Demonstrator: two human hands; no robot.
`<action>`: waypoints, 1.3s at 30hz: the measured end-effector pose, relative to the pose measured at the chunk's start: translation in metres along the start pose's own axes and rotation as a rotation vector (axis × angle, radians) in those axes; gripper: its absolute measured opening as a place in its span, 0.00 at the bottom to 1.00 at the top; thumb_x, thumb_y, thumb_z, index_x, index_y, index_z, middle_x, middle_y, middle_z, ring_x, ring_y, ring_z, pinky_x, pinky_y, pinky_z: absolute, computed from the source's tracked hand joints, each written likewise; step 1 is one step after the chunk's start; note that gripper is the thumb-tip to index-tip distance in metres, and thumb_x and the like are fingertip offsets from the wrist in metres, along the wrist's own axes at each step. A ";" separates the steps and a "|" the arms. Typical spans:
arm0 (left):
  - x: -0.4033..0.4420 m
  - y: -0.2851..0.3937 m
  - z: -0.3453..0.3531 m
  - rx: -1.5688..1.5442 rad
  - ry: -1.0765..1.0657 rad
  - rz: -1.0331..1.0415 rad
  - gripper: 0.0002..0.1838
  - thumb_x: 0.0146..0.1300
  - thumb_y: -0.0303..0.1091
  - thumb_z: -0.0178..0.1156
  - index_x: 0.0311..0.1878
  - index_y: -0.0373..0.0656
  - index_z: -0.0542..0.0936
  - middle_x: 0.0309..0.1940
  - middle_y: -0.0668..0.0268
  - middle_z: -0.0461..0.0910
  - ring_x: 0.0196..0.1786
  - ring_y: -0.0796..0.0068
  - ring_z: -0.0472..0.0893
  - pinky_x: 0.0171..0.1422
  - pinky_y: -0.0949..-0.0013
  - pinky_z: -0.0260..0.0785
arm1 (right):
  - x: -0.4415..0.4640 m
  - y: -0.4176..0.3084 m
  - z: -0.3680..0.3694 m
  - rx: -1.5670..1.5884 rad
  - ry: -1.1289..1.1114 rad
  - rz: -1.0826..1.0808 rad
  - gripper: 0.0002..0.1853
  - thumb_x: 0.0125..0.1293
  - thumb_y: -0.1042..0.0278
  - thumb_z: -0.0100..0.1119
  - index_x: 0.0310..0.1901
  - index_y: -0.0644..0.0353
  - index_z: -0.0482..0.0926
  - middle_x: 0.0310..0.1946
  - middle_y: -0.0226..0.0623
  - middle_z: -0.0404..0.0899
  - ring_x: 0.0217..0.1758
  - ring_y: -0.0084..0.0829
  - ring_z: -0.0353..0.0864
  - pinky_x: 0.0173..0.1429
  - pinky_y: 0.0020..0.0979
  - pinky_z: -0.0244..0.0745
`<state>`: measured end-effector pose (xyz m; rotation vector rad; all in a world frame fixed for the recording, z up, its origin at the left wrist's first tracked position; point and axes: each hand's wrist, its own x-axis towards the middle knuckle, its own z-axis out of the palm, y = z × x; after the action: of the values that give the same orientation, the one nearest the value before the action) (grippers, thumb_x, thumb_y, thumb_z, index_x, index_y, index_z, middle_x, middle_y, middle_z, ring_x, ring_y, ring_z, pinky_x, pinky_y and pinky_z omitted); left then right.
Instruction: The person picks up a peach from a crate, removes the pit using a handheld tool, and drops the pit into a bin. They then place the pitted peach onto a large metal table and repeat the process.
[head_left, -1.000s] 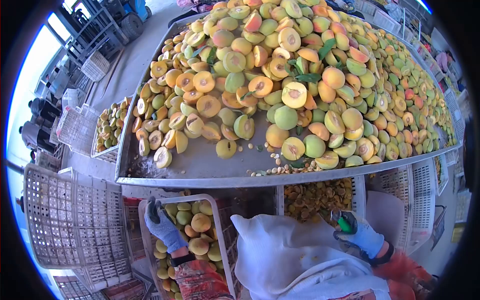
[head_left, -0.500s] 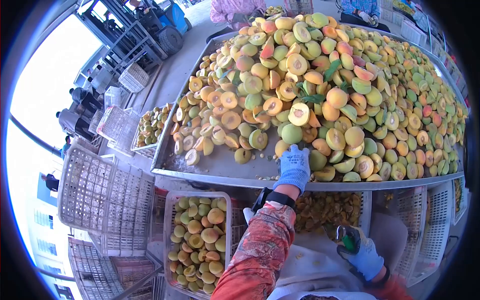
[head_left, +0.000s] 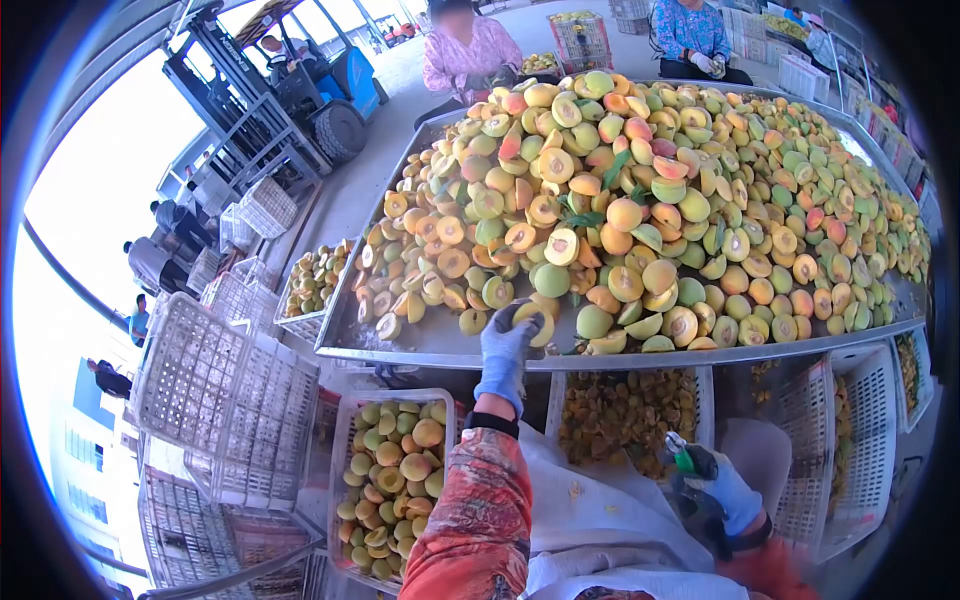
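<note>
My left hand (head_left: 506,350), in a blue-grey glove, is closed round a halved yellow-green fruit (head_left: 535,322) just above the front rim of the metal table (head_left: 600,360). Whole and halved fruits (head_left: 625,215) are heaped on that table. Lower right, my right hand (head_left: 722,482), also gloved, is wrapped round a green-handled tool (head_left: 684,460) with a metal tip. A crate of brown-yellow scraps (head_left: 628,410) sits under the table's edge, left of the tool. Another crate, holding round fruits (head_left: 400,470), stands below and left of my left hand.
Stacked white crates (head_left: 225,400) stand at the left, with more crates (head_left: 865,450) at the right. Two people (head_left: 468,50) sit behind the table. A blue forklift (head_left: 345,100) is at the upper left, and a small fruit crate (head_left: 315,280) is beside the table's left edge.
My left hand went from the fruit crate up to the table, then shifted left and now holds a halved fruit. My right hand stays low with the tool. The view has shifted.
</note>
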<state>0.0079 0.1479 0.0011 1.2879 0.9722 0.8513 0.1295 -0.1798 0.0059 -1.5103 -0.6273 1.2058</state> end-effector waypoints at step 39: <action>-0.190 0.031 0.015 -0.244 0.031 0.090 0.21 0.67 0.42 0.50 0.49 0.31 0.74 0.40 0.61 0.78 0.36 0.74 0.78 0.39 0.75 0.72 | 0.004 -0.045 0.097 -0.703 -0.026 -0.613 0.15 0.58 0.59 0.60 0.41 0.59 0.72 0.25 0.46 0.77 0.26 0.45 0.78 0.27 0.37 0.72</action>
<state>-0.0483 -0.0299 0.0515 1.1176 0.8118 1.0290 0.0517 -0.1240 0.0530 -1.6651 -1.5125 0.5405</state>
